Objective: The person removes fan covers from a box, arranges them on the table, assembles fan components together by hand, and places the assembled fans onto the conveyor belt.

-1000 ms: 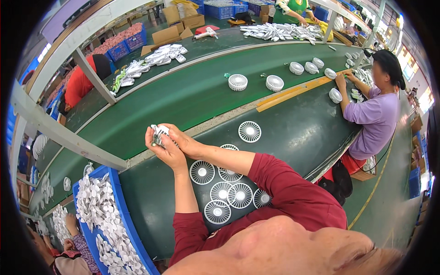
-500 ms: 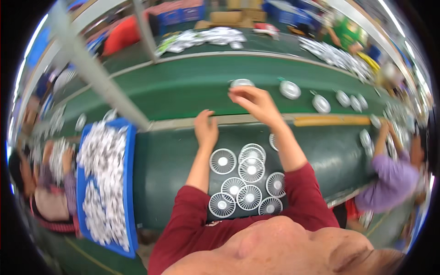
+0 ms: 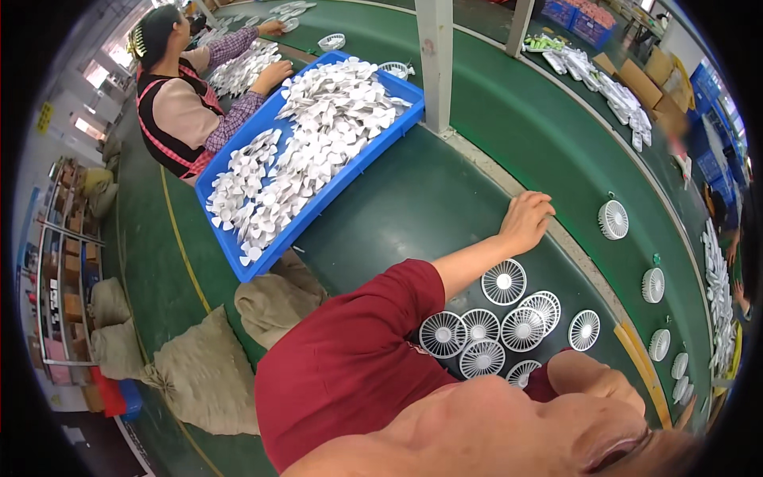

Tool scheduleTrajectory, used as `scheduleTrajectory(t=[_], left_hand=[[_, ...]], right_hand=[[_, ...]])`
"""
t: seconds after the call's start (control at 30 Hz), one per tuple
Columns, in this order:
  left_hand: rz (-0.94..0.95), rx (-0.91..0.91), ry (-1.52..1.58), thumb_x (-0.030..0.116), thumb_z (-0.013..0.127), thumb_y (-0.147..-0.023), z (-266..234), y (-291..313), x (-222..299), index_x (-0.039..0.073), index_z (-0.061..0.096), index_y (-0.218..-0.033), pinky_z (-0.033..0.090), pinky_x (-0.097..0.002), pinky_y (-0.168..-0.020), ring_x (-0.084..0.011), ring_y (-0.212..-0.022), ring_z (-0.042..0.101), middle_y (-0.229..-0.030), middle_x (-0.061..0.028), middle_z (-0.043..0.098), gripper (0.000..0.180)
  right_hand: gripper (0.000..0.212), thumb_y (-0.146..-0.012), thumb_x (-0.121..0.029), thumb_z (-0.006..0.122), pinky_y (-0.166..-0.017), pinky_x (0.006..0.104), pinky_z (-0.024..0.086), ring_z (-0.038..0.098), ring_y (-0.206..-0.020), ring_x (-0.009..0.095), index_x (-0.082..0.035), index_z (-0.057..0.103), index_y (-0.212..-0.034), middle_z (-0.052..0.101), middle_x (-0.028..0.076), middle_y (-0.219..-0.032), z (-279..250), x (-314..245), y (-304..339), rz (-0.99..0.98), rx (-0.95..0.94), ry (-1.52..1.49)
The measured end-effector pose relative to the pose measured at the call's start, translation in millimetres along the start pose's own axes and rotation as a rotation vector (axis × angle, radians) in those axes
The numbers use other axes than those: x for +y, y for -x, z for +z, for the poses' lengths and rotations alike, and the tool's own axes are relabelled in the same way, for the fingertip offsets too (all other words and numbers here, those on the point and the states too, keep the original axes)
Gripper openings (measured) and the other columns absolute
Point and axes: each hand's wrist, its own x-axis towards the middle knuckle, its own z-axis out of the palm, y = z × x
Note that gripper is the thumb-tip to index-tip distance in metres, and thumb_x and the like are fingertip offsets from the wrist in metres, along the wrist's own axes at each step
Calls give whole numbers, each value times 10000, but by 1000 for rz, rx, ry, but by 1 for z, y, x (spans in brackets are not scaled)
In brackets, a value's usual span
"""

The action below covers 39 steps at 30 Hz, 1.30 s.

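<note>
My left hand (image 3: 527, 222) rests on the pale ledge between the dark green worktop and the conveyor belt, fingers loosely bent and nothing visible in them. Just below it, several round white fan grilles (image 3: 504, 282) lie flat on the worktop, some overlapping. My right forearm (image 3: 592, 378) reaches toward the lower right. Of my right hand (image 3: 688, 409), only what look like fingertips show near the belt; the rest is hidden. White fan housings (image 3: 613, 220) with small loops stand spaced along the green belt (image 3: 556, 159).
A blue tray (image 3: 338, 193) heaped with white fan blades (image 3: 334, 119) sits left on the worktop. Beyond it, a co-worker (image 3: 187, 103) handles white parts. A post (image 3: 435, 67) rises beside the tray. Sacks (image 3: 211, 374) lie on the floor. A yellow strip (image 3: 642, 370) edges the worktop.
The view has swung left, bringing the tray and the co-worker in. My left hand has settled on the ledge. My right hand, over a housing on the belt before, is now mostly hidden at lower right.
</note>
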Motion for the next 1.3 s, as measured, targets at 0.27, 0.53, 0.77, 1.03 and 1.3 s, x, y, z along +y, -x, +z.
scheduleTrajectory(t=[0.27, 0.53, 0.77, 1.03, 1.3], left_hand=[[10, 14, -4, 65, 655, -789, 1, -7, 2, 95, 628, -1035, 380, -467, -986, -324, -1207, 479, -1222, -106, 579, 249], [6, 14, -29, 55, 646, -782, 2, 4, -3, 95, 628, -1028, 371, -465, -977, -310, -1205, 470, -1225, -96, 564, 250], [30, 25, -24, 39, 657, -761, 4, -5, 6, 90, 627, -1034, 378, -460, -973, -316, -1177, 494, -1202, -107, 582, 280], [-1, 8, -41, 38, 656, -762, -2, -5, 1, 86, 620, -1039, 377, -455, -968, -312, -1187, 486, -1214, -111, 568, 284], [48, 26, -20, 34, 653, -747, 1, -3, 10, 65, 626, -1022, 377, -455, -946, -317, -1157, 499, -1178, -112, 584, 277]], right_hand=[[502, -988, -341, 489, -542, 398, 547, 610, -566, 282, -314, 349, -1470, 672, 136, -777, 3, -14, 7, 121, 98, 414], [294, -817, -168, 658, -664, 370, 589, 681, -703, 334, 91, 651, -956, 694, 194, -870, 17, -38, -4, 545, 147, 836], [261, -821, -132, 654, -635, 358, 576, 671, -677, 328, 89, 650, -960, 685, 183, -835, 47, -28, -13, 575, 583, 768], [225, -825, -90, 648, -602, 344, 561, 660, -648, 320, 87, 649, -964, 674, 171, -795, 53, -11, -18, 567, 1005, 509], [183, -911, 17, 514, -474, 312, 471, 566, -513, 232, -9, 614, -1062, 585, 108, -652, -72, 8, -24, -155, -931, 767]])
